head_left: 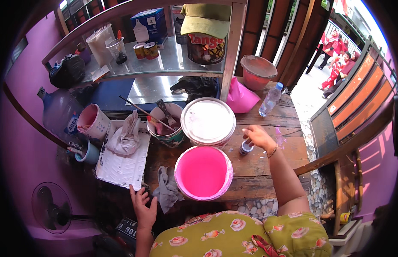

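My right hand (pixel 259 138) is over the wooden table, its fingers curled and pinched just above a small pot (pixel 245 148) with a pale top. What the fingertips hold, if anything, is too small to make out. My left hand (pixel 143 205) is open, fingers apart, by the near edge of a white paint tray (pixel 121 170); it holds nothing. A crumpled whitish cloth (pixel 123 139) lies on the tray. Between my hands stands an open bucket of bright pink paint (pixel 202 173). Behind it is a bucket with a white lid (pixel 208 120). A grey rag (pixel 166 186) lies left of the pink paint.
A bucket with brushes (pixel 166 139) stands behind the tray. Further left are a white pail (pixel 94 123), a light-blue pail (pixel 88 154) and a large water jug (pixel 61 112). A water bottle (pixel 271 100), pink bag (pixel 242 97) and basin (pixel 258 73) stand back right. A glass shelf (pixel 164 64) crosses behind.
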`<move>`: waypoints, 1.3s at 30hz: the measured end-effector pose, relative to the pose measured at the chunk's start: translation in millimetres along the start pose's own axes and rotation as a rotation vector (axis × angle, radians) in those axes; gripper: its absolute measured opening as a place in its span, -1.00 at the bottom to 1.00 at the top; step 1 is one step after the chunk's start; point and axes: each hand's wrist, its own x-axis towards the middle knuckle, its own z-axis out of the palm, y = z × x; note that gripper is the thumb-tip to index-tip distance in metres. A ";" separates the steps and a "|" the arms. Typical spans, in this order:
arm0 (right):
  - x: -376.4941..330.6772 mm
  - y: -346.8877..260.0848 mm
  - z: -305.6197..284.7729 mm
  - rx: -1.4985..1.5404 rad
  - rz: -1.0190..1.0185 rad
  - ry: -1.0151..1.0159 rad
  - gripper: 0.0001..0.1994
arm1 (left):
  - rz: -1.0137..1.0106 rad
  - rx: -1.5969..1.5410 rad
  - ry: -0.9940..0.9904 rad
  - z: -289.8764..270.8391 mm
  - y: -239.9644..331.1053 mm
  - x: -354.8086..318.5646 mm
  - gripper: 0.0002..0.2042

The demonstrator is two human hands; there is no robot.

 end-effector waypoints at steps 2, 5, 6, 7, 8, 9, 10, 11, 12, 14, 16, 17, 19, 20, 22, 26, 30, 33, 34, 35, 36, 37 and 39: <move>52.6 -2.6 -27.4 -0.040 -0.093 0.122 -0.67 | -0.058 0.040 0.132 6.1 5.1 -13.5 -0.51; 129.3 -18.6 -54.8 -0.202 -0.156 0.216 -0.63 | -0.142 0.091 0.259 15.4 9.4 -39.2 -0.52; 155.7 -21.8 -62.1 -0.203 -0.170 0.205 -0.63 | -0.175 0.128 0.290 19.0 13.2 -47.1 -0.52; 185.1 -23.0 -68.3 -0.354 -0.209 0.252 -0.59 | -0.201 0.151 0.320 22.5 11.5 -55.8 -0.51; 211.3 -21.8 -72.3 -0.504 -0.246 0.299 -0.54 | -0.206 0.156 0.339 26.9 11.1 -64.5 -0.51; 234.3 -20.7 -73.2 -0.502 -0.263 0.282 -0.54 | -0.243 0.156 0.360 30.4 11.8 -74.4 -0.51; 252.3 -20.9 -75.0 -0.595 -0.252 0.294 -0.49 | -0.283 0.152 0.379 35.1 15.3 -82.9 -0.52; 268.5 -19.8 -76.9 -0.690 -0.241 0.309 -0.44 | -0.305 0.172 0.392 39.2 20.2 -89.5 -0.53; 276.4 -23.6 -70.5 -0.690 -0.266 0.285 -0.44 | -0.319 0.178 0.421 40.5 26.3 -97.7 -0.53; 272.9 -37.6 -54.5 -0.628 -0.216 0.395 -0.41 | -0.395 0.253 0.451 40.4 36.7 -115.1 -0.54; 275.4 -47.5 -48.0 -0.658 -0.287 0.444 -0.47 | -0.413 0.266 0.499 38.2 33.2 -130.4 -0.55; 286.5 -46.2 -53.3 -0.668 -0.282 0.403 -0.51 | -0.426 0.257 0.492 38.0 34.3 -134.0 -0.55; 303.8 -43.1 -51.9 -0.657 -0.307 0.293 -0.56 | -0.456 0.267 0.509 37.6 42.1 -145.0 -0.56; 308.5 -41.7 -52.0 -0.639 -0.335 0.232 -0.58 | -0.474 0.275 0.535 37.2 45.8 -148.0 -0.56; 306.8 -38.7 -60.1 -0.687 -0.445 0.286 -0.64 | -0.467 0.314 0.546 40.0 52.9 -149.2 -0.56; 302.2 -23.1 -90.6 -0.421 -0.404 0.282 -0.55 | -0.513 0.341 0.561 48.9 68.8 -146.0 -0.57; 252.4 -33.3 -87.4 -0.268 -0.452 0.270 -0.65 | -0.558 0.314 0.557 49.3 67.6 -151.1 -0.57; 248.8 -29.0 -92.5 -0.328 -0.507 0.277 -0.77 | -0.522 0.320 0.563 52.6 66.5 -139.5 -0.59; 248.7 -29.6 -96.1 -0.337 -0.488 0.199 -0.75 | -0.520 0.317 0.548 54.6 67.3 -134.2 -0.59; 244.2 -26.5 -96.7 -0.399 -0.533 0.206 -0.71 | -0.513 0.312 0.520 56.4 68.3 -127.4 -0.59; 240.4 -27.7 -95.9 -0.457 -0.585 0.211 -0.68 | -0.503 0.308 0.501 59.0 70.9 -120.8 -0.60; 239.5 -25.4 -94.9 -0.458 -0.582 0.216 -0.68 | -0.500 0.306 0.496 62.0 71.2 -117.6 -0.60; 239.2 -18.9 -90.0 -0.518 -0.610 0.133 -0.62 | -0.506 0.300 0.477 66.9 70.3 -112.4 -0.60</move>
